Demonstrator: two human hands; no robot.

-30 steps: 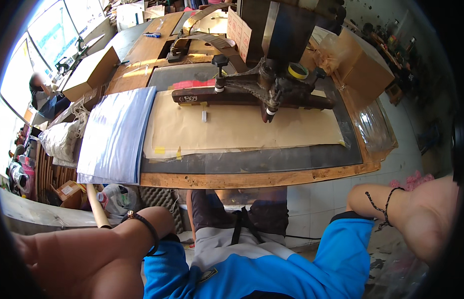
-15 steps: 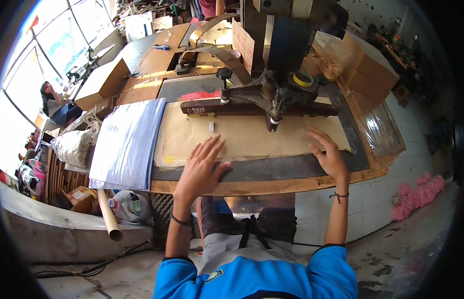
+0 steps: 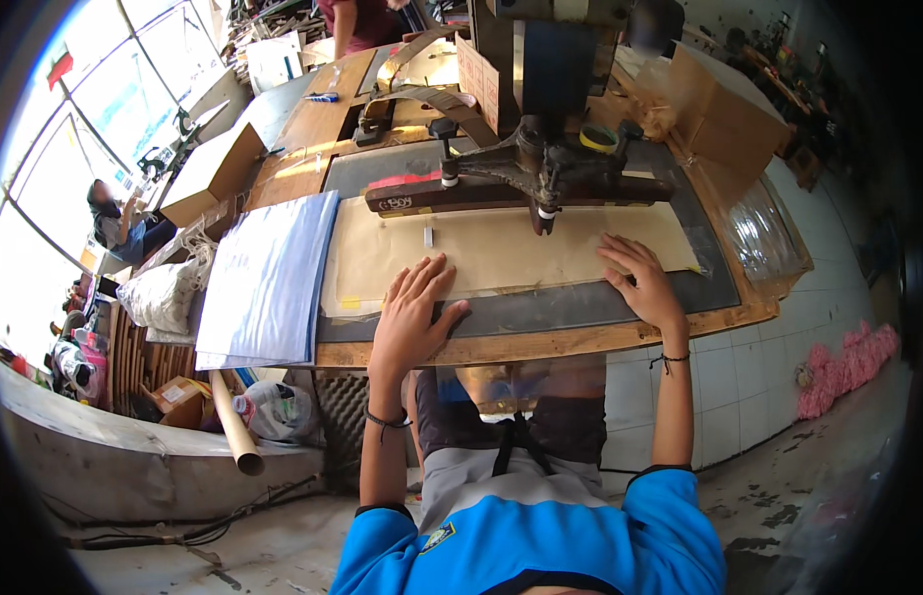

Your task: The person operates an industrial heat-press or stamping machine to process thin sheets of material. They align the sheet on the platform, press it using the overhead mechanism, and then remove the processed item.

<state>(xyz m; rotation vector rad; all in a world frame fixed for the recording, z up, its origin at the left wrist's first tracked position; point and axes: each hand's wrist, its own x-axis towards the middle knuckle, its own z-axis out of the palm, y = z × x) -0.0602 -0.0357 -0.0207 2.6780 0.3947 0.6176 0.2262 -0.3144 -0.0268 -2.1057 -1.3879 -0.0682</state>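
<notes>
My left hand [image 3: 416, 309] rests open, fingers spread, at the near left part of a tan board [image 3: 511, 253] on the table. Over the right part of the board, my right hand [image 3: 642, 283] is also open, palm down with the thumb apart. Whether the fingertips press on the board is hard to tell. A small pale metal piece [image 3: 429, 236] sits on the board beyond my left fingers. Across the board's far side runs a dark metal press bar [image 3: 521, 195] under a heavy bracket. Something see-through seems to hang at the table's near edge between my arms.
A stack of clear bluish plastic sheets [image 3: 268, 283] lies left of the board. Cardboard boxes stand at far left [image 3: 216, 177] and far right [image 3: 724, 114]. A tape roll [image 3: 598, 137] sits by the bracket. Two other people are farther back. A cardboard tube [image 3: 235, 424] leans below.
Both hands have come down onto or close to the board, still open. The view has shifted slightly. A person at the back has moved further into view.
</notes>
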